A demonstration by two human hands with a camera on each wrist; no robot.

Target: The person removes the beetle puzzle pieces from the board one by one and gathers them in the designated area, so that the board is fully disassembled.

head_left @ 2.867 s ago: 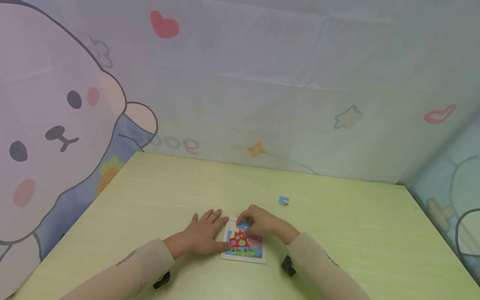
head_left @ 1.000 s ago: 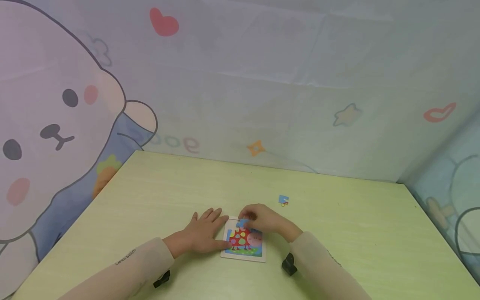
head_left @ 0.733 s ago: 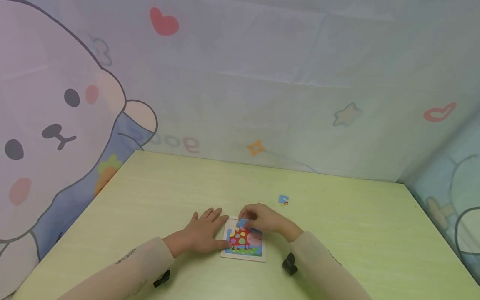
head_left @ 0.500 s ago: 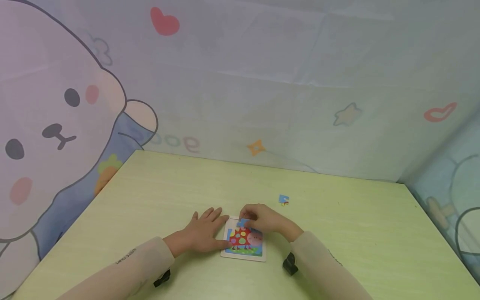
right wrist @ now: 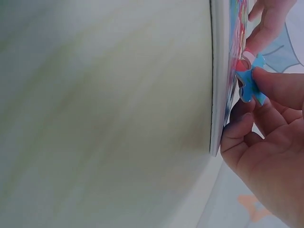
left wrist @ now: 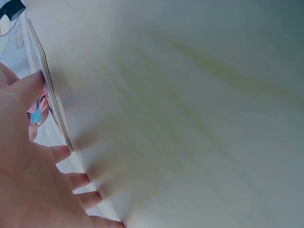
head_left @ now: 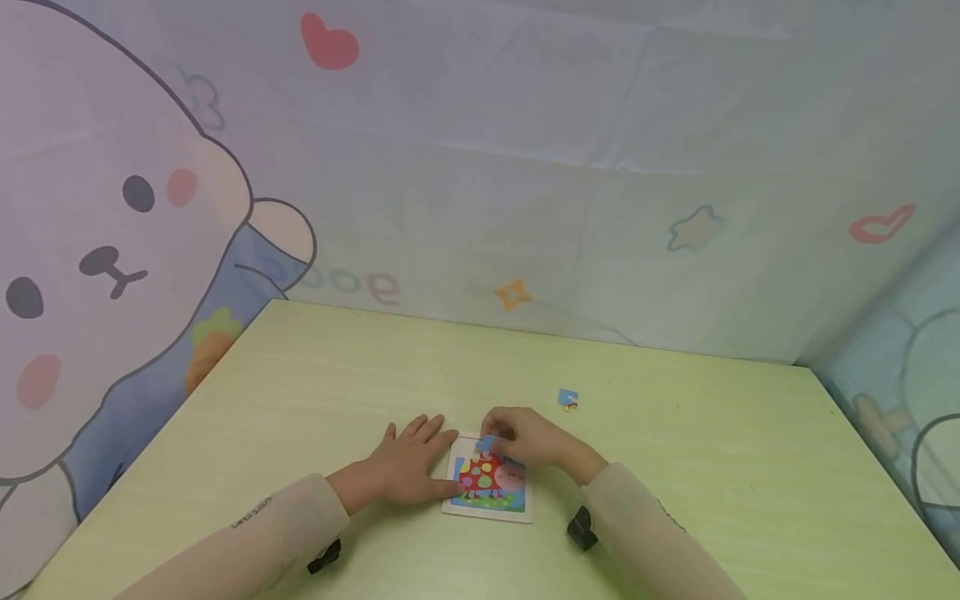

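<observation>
A small square jigsaw board (head_left: 517, 516) with a pale rim lies on the table, showing a red spotted bug on green and blue. My left hand (head_left: 408, 468) lies spread beside it, fingers straight on the table and thumb on the board's left edge. With thumb and fingers, my right hand (head_left: 528, 437) pinches a blue puzzle piece (right wrist: 251, 84) over the board's upper part. The piece stands tilted to the board in the right wrist view, and its far side is hidden by the fingers. Bare pale backing shows at the board's upper left.
One loose puzzle piece (head_left: 567, 398), blue with red and yellow, lies on the table (head_left: 675, 467) beyond the right hand. A cartoon-printed cloth (head_left: 480, 167) hangs behind the table's back edge. Black wrist straps (head_left: 581, 529) show under both sleeves.
Since the earliest frame, the right hand has shifted slightly right, bringing the blue piece towards the board's top edge and uncovering the bug's face. The left hand stays put.
</observation>
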